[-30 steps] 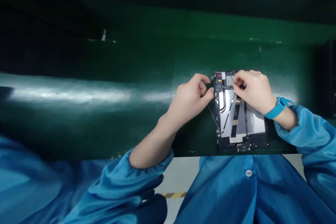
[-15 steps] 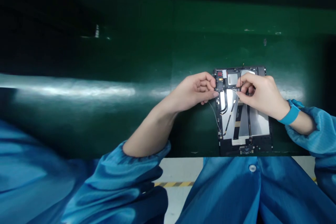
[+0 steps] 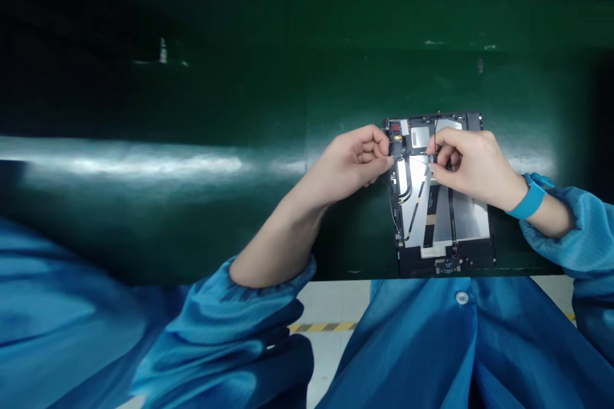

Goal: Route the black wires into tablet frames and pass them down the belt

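Observation:
An opened tablet assembly (image 3: 455, 217) with silver shielding, black frame and flat cables lies on the green work surface (image 3: 192, 166) near its front edge. My left hand (image 3: 357, 163) is curled at the tablet's upper left corner, fingertips pressed on a small black part there. My right hand (image 3: 472, 163) pinches a thin black wire (image 3: 435, 131) over the tablet's upper middle; the wire runs up toward the top edge. A blue wrist strap (image 3: 527, 198) sits on my right wrist.
A thin grey wire (image 3: 392, 214) loops off the tablet's left edge. The green surface stretches far left with a bright glare band. Below the front edge are my blue smock (image 3: 432, 345) and a floor with a yellow-black stripe (image 3: 319, 327).
Both hands stayed at the tablet's top; my left fingers moved onto the upper left corner and my right hand drew the thin black wire out so it now stands visible above the fingers.

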Demonstrator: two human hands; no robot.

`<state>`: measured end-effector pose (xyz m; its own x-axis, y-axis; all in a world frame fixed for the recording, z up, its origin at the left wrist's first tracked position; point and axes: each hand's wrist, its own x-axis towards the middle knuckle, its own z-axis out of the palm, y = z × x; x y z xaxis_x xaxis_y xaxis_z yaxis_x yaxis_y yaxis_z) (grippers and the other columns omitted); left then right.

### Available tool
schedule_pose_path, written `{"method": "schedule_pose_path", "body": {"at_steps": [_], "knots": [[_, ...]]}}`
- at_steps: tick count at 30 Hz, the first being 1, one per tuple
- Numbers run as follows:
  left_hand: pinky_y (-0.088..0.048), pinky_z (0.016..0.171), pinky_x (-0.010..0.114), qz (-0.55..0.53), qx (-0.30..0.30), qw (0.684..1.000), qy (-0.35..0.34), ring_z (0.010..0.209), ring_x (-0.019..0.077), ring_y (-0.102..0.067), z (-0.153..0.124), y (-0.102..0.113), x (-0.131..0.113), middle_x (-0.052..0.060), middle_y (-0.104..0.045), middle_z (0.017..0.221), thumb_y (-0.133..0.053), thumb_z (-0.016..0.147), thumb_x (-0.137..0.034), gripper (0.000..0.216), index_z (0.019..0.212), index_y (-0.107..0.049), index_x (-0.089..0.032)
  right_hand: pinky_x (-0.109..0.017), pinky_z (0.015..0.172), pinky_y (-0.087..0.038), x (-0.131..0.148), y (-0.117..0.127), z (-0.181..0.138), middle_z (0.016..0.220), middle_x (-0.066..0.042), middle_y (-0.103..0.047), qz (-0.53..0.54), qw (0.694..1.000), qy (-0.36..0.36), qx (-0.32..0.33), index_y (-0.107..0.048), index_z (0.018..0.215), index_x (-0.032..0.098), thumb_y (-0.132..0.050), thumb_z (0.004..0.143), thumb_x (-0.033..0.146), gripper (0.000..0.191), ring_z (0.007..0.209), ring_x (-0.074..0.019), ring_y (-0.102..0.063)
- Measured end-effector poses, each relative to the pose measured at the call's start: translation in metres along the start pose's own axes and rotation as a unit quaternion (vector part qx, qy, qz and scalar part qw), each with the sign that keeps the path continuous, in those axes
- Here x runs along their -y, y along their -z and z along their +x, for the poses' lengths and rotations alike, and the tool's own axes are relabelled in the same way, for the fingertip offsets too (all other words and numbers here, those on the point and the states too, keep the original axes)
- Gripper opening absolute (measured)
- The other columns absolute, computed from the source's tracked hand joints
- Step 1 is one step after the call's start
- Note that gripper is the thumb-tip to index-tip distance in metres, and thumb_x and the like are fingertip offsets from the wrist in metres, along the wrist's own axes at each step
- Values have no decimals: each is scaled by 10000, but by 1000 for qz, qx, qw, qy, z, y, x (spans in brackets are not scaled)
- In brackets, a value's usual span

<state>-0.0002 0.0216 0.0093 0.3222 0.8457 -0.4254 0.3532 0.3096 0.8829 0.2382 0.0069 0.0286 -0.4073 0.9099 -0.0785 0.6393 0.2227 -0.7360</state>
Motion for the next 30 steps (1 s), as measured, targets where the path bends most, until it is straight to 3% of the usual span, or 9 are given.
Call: {"method": "schedule_pose_path", "body": {"at_steps": [4,7,13,18,21,25,28,30], "knots": [[-436,596,282,120,1,992,-26,621,147,-553,4,6,-14,7,-614,677,-731,769,-310,125,759,-640,-224,-263,752,-462,-1,1,1,704,63,-677,-1,1000,10,9,-690,913,217,-638,752,49,238,701,-143,-669],[-414,646,291,274,-1,961,-34,633,159,-568,11,12,-29,8,-637,654,-700,787,-308,101,730,-717,-227,-261,751,-463,-1,2,1,699,64,-675,-1,1000,11,14,-698,921,213,-636,749,49,245,699,-141,-674],[-432,878,321,416,82,904,-61,896,240,-711,27,13,-56,15,-668,741,-635,830,-335,215,703,-739,-197,-256,738,-473,-2,3,2,701,60,-677,8,1000,11,14,-702,924,199,-646,733,44,252,686,-137,-674],[-431,800,332,559,129,814,-91,803,245,-687,27,-2,-83,45,-607,648,-536,838,-179,242,645,-681,-162,-267,721,-489,-7,-1,1,700,59,-676,10,1000,29,-6,-702,904,210,-661,729,71,228,658,-134,-658],[-436,754,361,605,135,779,-90,761,262,-667,24,-6,-93,98,-639,656,-526,829,-122,239,655,-686,-158,-280,707,-511,-16,0,-5,743,38,-709,42,993,64,-88,-699,899,221,-673,772,121,163,677,-141,-657],[-478,781,361,578,83,806,-99,809,275,-692,15,-8,-87,97,-702,720,-545,855,-159,214,750,-731,-179,-315,713,-524,-33,7,-13,775,24,-724,38,975,55,-214,-679,917,236,-691,832,202,92,693,-159,-646],[-517,772,363,546,4,835,-65,806,275,-718,-1,-23,-77,106,-750,808,-527,920,-234,238,857,-744,-158,-347,750,-502,-41,9,-13,770,14,-721,-30,974,63,-215,-677,932,234,-673,837,164,118,718,-182,-648],[-547,764,389,536,-15,843,-43,822,305,-743,-11,-41,-70,147,-774,890,-515,954,-277,281,986,-744,-117,-364,775,-471,-42,10,-11,767,2,-721,-102,971,89,-198,-688,939,234,-639,837,121,160,768,-207,-655]]}}
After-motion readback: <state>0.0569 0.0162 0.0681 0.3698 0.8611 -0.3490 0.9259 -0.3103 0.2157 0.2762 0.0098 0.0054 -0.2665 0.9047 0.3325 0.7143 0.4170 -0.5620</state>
